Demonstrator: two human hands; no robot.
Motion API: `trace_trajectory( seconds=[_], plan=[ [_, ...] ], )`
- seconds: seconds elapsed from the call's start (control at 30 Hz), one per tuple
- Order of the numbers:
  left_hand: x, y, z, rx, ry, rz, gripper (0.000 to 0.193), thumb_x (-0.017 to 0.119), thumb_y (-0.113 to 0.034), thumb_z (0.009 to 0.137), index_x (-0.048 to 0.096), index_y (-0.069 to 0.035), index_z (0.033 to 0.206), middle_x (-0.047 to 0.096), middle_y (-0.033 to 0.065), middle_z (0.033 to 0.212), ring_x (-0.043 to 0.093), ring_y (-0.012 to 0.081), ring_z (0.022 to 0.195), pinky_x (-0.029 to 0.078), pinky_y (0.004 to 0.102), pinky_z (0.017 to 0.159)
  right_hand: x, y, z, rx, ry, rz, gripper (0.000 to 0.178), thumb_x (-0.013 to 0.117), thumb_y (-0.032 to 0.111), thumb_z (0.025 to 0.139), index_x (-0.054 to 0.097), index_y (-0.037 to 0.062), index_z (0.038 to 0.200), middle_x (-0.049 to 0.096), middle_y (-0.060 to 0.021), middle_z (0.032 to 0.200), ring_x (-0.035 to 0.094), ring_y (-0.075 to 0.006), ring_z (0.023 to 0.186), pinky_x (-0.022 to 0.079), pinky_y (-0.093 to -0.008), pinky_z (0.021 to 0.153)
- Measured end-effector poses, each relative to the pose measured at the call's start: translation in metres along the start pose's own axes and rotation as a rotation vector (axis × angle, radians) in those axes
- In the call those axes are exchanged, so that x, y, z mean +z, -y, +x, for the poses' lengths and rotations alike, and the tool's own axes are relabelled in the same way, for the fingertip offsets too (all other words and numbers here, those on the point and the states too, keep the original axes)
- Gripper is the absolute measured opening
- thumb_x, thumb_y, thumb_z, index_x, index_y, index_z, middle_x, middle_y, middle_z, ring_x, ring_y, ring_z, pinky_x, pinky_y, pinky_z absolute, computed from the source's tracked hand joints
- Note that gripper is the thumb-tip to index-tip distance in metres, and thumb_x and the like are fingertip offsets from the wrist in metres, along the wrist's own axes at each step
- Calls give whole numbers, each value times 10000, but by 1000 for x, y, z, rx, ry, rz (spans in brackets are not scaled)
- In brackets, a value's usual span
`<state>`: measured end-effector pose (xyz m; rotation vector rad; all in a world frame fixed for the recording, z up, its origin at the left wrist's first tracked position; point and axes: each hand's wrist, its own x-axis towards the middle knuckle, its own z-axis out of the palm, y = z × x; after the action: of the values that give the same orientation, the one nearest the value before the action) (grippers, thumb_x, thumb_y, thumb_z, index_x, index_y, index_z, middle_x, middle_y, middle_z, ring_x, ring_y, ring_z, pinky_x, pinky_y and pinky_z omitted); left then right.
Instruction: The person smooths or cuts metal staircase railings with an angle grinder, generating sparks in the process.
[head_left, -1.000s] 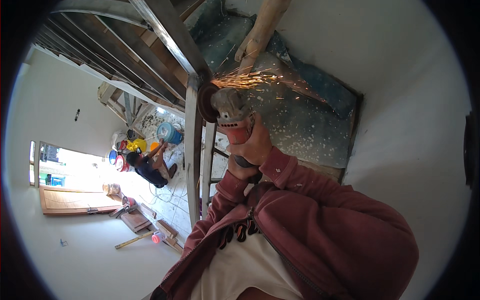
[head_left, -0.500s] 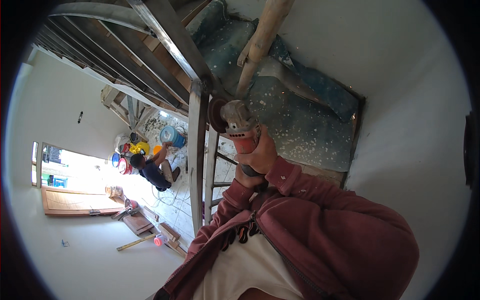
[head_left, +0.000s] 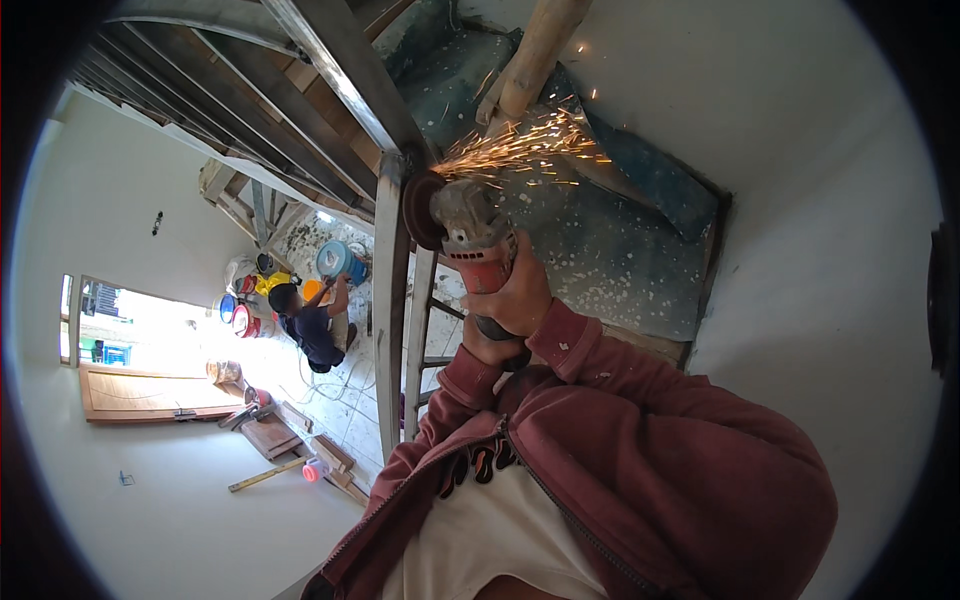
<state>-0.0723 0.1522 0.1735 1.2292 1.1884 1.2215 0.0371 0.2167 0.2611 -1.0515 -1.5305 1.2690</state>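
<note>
I take this for a building site indoors, a room being built or renovated. Just beyond the grip on the angle grinder [head_left: 474, 225], sparks [head_left: 540, 148] fly beside a bare steel frame [head_left: 389, 330]. Right of the grip lies a white-spattered sheet [head_left: 640, 275]. Well off to its left I see buckets [head_left: 342, 262] and loose boards [head_left: 270, 437] on a dirty tiled floor [head_left: 362, 425].

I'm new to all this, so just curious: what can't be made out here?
All in the head view:
Left hand: fingers partly hidden by the right hand.
Wooden pole: upper end cut off by picture edge.
Doorway: outside mostly lost in glare.
Co-worker: grip too small to tell.
</note>
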Motion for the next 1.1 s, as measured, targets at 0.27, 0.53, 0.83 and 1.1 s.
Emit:
trace_trajectory(
  seconds=[0.27, 0.53, 0.83, 1.1],
  plan=[
    [6, 10, -12, -7, -12, 25, 849, 829, -165, 509, 471, -34, 1268, 586, 112, 1195, 564, 229, 1129, 454, 359, 942, -3, -5, -11, 30, 20, -30, 869, 824, 154, 542, 347, -37, 1242, 591, -217, 1082, 616, -315, 992, 484, -373, 861],
    [14, -11, 1, -14, 67, -103, 840, 829, -157, 515, 472, -26, 1264, 593, 107, 1177, 574, 218, 1105, 460, 351, 931, -13, -2, -6, 5, -31, -63, 852, 800, 173, 563, 322, -53, 1230, 609, -243, 1014, 632, -386, 932, 498, -405, 834],
    [31, -6, 16, 115, 12, -177, 821, 831, -158, 520, 483, -24, 1251, 597, 102, 1176, 584, 211, 1085, 475, 353, 915, -21, 9, 5, -96, 4, -152, 769, 814, 146, 544, 399, -22, 1170, 601, -208, 1030, 631, -315, 924, 496, -376, 817],
    [40, -6, 24, 87, -10, -333, 828, 852, -131, 484, 503, -37, 1229, 607, 79, 1139, 589, 178, 1041, 483, 335, 894, -25, 7, 11, -108, 38, -149, 771, 820, 130, 554, 405, -12, 1188, 580, -154, 1098, 598, -231, 964, 484, -348, 844]
  ],
)
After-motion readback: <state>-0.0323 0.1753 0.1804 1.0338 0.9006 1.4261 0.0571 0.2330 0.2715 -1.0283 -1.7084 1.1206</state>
